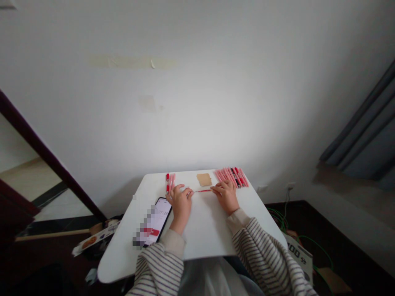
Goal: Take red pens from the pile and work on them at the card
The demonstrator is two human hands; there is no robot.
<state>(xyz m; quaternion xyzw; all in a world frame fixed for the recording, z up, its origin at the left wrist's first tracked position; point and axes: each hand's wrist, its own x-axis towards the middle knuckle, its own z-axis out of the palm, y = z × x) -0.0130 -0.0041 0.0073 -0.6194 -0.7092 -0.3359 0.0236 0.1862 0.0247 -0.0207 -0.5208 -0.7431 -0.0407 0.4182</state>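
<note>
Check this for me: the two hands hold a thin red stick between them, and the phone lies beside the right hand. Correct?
Not quite: the head view shows the phone beside the left hand, not the right hand. Both hold the thin red stick between them.

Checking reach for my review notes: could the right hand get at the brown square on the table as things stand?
Probably yes: the brown square lies close by, just beyond the thin red rod, with nothing seen covering it. The right hand seems busy pinching the rod's end, though.
</note>
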